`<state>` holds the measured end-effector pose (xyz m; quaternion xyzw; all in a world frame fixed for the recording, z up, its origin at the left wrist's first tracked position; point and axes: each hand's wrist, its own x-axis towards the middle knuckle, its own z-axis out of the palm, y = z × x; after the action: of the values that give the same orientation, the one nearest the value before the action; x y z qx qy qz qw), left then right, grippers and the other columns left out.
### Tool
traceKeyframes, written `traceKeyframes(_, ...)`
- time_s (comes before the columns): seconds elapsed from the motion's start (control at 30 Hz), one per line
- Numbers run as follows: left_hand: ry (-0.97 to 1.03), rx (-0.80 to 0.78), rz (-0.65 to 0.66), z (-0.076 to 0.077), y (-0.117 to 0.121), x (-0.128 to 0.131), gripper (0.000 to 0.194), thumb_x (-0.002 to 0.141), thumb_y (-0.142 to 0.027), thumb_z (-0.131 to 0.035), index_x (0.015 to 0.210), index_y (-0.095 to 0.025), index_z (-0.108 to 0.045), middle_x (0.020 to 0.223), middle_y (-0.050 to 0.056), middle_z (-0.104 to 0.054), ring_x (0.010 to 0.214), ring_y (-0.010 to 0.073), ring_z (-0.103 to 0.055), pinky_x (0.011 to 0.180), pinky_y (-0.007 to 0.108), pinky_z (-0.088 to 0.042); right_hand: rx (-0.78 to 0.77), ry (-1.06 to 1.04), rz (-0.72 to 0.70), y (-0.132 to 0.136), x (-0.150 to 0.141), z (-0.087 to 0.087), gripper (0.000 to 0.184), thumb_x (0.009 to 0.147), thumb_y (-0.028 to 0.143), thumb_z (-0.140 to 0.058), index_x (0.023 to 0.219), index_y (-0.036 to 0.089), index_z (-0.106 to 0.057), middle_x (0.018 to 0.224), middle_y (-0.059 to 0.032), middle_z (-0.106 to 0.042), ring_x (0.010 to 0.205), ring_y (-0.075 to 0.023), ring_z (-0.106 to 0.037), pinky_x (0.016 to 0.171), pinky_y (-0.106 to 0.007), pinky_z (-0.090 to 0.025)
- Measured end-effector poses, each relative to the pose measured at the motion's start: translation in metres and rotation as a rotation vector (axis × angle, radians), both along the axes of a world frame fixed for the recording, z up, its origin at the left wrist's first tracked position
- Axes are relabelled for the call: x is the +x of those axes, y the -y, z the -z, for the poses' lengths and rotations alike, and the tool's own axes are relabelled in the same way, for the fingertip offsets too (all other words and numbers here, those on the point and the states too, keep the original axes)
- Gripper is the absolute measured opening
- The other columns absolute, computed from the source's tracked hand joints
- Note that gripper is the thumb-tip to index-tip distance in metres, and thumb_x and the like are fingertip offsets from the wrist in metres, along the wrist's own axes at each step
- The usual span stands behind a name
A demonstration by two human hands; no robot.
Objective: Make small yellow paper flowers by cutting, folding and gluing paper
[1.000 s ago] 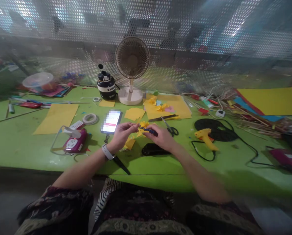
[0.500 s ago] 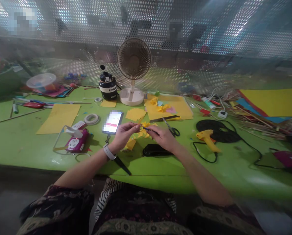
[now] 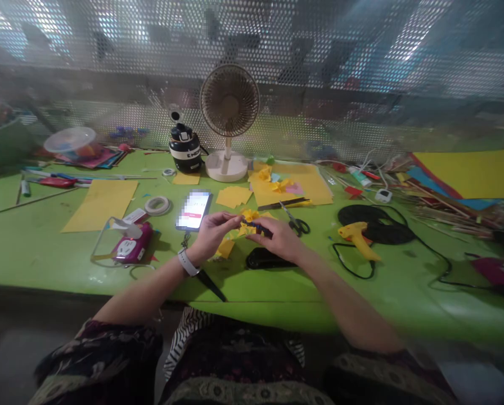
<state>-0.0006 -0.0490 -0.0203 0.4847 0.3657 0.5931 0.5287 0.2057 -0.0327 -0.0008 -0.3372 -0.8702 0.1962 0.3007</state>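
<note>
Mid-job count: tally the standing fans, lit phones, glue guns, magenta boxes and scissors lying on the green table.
Standing fan: 1
Lit phone: 1
Yellow glue gun: 1
Magenta boxes: 2
Scissors: 1
Total: 6

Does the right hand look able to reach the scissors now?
Probably yes: the scissors lie largely uncovered just beyond the right hand, though it appears to hold a dark blue item.

At centre, the right grip (image 3: pixel 281 241) partly hides the blue tool (image 3: pixel 258 228); the right edge crops the yellow sheet (image 3: pixel 473 173).
</note>
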Motion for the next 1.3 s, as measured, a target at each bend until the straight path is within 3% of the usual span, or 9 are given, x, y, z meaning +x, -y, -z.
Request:
traceKeyframes(0.13,-0.03,0.045,-0.052,0.0,0.0,0.001,0.02,0.069,-0.036,-0.085,0.072,-0.018,-0.075,0.072,0.003,-0.074,0.067,0.0134,-0.068,0.068,0.029,-0.057,0.05,-0.033,0.038,0.002,-0.002,0.003,0.034,0.1,0.045,-0.048,0.115,0.02,-0.067,0.114,-0.0107,-0.073,0.102,-0.0239,-0.07,0.088,-0.037,-0.054)
traceKeyframes(0.33,-0.025,0.069,-0.014,0.0,0.001,0.001,0.019,0.07,-0.034,-0.084,0.078,-0.019,-0.076,0.08,0.004,-0.076,0.072,0.0137,-0.07,0.071,0.029,-0.058,-0.004,-0.014,0.04,0.002,-0.002,-0.001,0.039,0.102,0.047,-0.041,0.11,0.022,-0.069,0.089,-0.0059,-0.075,0.073,-0.0183,-0.068,0.068,-0.03,-0.052)
traceKeyframes(0.53,-0.049,0.105,0.0,0.002,0.0,0.0,0.016,0.072,-0.033,-0.083,0.078,-0.02,-0.076,0.078,0.003,-0.074,0.071,0.0133,-0.069,0.07,0.029,-0.058,-0.131,-0.027,-0.029,0.002,-0.001,-0.003,0.041,0.101,0.048,-0.041,0.111,0.021,-0.07,0.073,-0.0022,-0.07,0.062,-0.0156,-0.064,0.065,-0.028,-0.052)
traceKeyframes(0.63,-0.05,0.104,-0.011,0.0,0.001,-0.001,0.017,0.071,-0.032,-0.084,0.072,-0.019,-0.074,0.075,0.003,-0.073,0.07,0.0133,-0.068,0.069,0.029,-0.057,-0.134,0.004,-0.047,0.004,0.0,-0.005,0.038,0.101,0.047,-0.044,0.114,0.021,-0.069,0.085,-0.0043,-0.074,0.072,-0.0175,-0.068,0.07,-0.031,-0.054)
traceKeyframes(0.77,-0.036,0.097,-0.026,-0.003,0.002,0.0,0.018,0.07,-0.033,-0.085,0.07,-0.019,-0.073,0.073,0.002,-0.073,0.069,0.0134,-0.068,0.069,0.029,-0.057,0.013,-0.012,-0.026,0.004,0.0,-0.004,0.035,0.097,0.045,-0.055,0.119,0.022,-0.068,0.111,-0.0092,-0.074,0.095,-0.023,-0.07,0.083,-0.037,-0.056)
traceKeyframes(1.07,-0.009,0.003,0.017,0.001,0.001,-0.002,0.023,0.069,-0.035,-0.085,0.081,-0.019,-0.075,0.078,0.003,-0.075,0.072,0.0141,-0.069,0.074,0.032,-0.057,0.075,-0.079,-0.091,-0.002,0.001,0.006,0.034,0.1,0.04,-0.049,0.114,0.019,-0.072,0.105,-0.0091,-0.076,0.093,-0.0209,-0.072,0.084,-0.033,-0.057)
traceKeyframes(1.3,-0.008,0.018,-0.028,0.0,0.001,-0.001,0.022,0.068,-0.035,-0.085,0.075,-0.018,-0.073,0.075,0.003,-0.074,0.07,0.014,-0.069,0.072,0.03,-0.057,0.056,0.031,0.022,0.006,-0.002,0.0,0.037,0.097,0.05,-0.052,0.114,0.02,-0.065,0.101,-0.0094,-0.075,0.085,-0.0217,-0.071,0.074,-0.032,-0.053)
